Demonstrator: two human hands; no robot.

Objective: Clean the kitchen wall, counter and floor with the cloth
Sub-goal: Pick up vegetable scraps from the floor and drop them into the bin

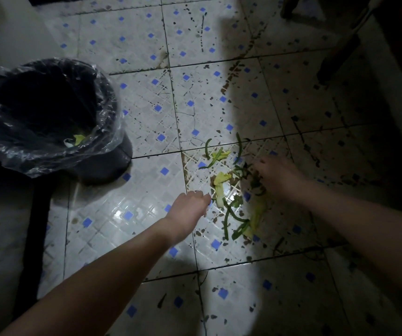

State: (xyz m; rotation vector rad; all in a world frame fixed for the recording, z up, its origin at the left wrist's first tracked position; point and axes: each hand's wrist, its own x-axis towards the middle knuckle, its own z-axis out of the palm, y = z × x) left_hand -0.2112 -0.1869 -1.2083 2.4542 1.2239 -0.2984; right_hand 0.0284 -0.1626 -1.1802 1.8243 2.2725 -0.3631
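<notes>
No readable text, label, brand, number or sign shows anywhere here.

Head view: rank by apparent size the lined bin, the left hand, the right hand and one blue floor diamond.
Largest: lined bin. Then left hand and right hand, alike, so unranked. Smallest: blue floor diamond.

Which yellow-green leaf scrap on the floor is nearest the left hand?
The middle yellow-green leaf scrap, just past the fingertips of the left hand. The upper leaf scrap sits by the tile seam; the lower leaf scrap lies farther right.
</notes>
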